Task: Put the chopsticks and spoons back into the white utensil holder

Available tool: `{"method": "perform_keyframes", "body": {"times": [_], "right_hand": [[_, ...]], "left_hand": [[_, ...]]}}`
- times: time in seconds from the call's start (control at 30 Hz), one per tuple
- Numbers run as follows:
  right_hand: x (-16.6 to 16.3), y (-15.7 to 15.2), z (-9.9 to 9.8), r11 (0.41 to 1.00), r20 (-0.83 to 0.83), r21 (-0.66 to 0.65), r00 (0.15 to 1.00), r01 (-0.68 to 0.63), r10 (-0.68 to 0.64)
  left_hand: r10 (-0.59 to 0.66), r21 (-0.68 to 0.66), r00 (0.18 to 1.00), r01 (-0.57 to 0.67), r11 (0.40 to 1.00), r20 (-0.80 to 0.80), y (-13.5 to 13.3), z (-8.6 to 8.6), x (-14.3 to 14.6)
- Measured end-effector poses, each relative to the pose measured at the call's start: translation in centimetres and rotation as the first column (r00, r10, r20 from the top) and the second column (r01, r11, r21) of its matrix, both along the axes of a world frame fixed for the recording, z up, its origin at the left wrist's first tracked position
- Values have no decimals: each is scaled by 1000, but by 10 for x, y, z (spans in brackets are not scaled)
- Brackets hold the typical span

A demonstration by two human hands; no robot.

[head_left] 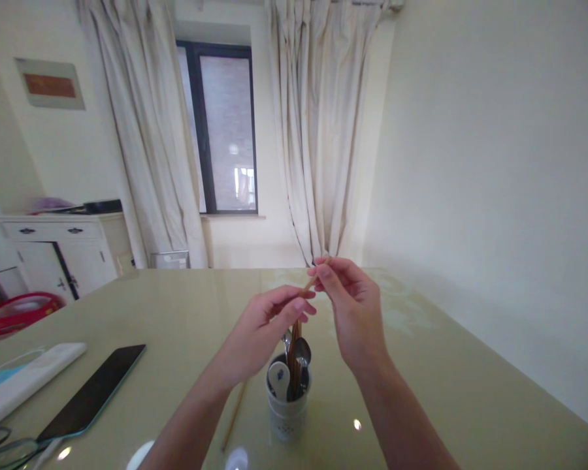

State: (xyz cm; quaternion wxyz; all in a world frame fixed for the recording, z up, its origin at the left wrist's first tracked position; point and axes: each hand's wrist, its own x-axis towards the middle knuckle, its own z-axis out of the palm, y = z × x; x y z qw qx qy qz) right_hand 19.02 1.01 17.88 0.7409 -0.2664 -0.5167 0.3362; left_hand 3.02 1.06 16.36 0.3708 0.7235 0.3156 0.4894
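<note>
My left hand [262, 333] and my right hand [350, 307] are raised over a white ceramic utensil cup [288, 408] on the glossy table [445, 365]. Both pinch the same wooden chopstick [310, 285], the right at its upper end, the left a little lower. The cup holds more chopsticks, a metal spoon [302, 352] and a white ceramic spoon [278, 378]. Another loose chopstick [234, 416] lies on the table left of the cup, partly hidden by my left forearm.
A dark tablet [94, 391], a white flat case [27, 382] and glasses [2, 447] lie at the table's left. A white cabinet [61, 251], a red basin [14, 313] and a curtained window [223, 127] stand behind. A bare wall runs along the right.
</note>
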Motion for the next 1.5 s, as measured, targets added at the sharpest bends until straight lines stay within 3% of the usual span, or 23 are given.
{"method": "perform_keyframes", "body": {"times": [0.1, 0.23, 0.3, 0.4, 0.5, 0.57, 0.63, 0.7, 0.8, 1.1, 1.23, 1.5], "right_hand": [[-9, 7, -9, 1000, 85, -28, 996, -10, 12], [1, 26, -27, 985, 362, -38, 921, 171, -145], [7, 35, -36, 972, 493, -83, 856, 221, -153], [11, 43, -45, 971, 566, -178, 824, 157, -29], [10, 46, -47, 975, 581, -182, 814, 125, 4], [8, 46, -46, 977, 583, -175, 812, 122, 3], [7, 45, -45, 978, 581, -177, 814, 114, 10], [7, 45, -45, 978, 577, -180, 817, 107, 17], [8, 46, -45, 977, 579, -182, 815, 115, 12], [11, 45, -44, 970, 603, -167, 797, 178, -42], [11, 44, -42, 967, 588, -179, 808, 182, -43], [11, 44, -41, 965, 558, -194, 829, 179, -42]], "left_hand": [[-6, -23, 1000, 6, 1000, -15, 1, -1, -1], [213, -68, 977, -213, 975, -11, 17, -5, -20], [314, -147, 949, -312, 939, -9, 28, -12, -33], [400, -237, 912, -410, 881, -90, 50, -34, -52], [393, -298, 870, -476, 827, -297, 76, -67, -66], [381, -253, 781, -549, 796, -495, 91, -91, -74], [368, -139, 629, -608, 782, -684, 103, -112, -80], [358, -64, 512, -635, 770, -781, 108, -128, -86], [339, -50, 456, -653, 756, -823, 109, -143, -92], [321, -9, 391, -646, 763, -862, 108, -156, -92], [301, 17, 372, -604, 797, -878, 106, -158, -89], [227, -31, 407, -537, 843, -885, 102, -153, -80]]}}
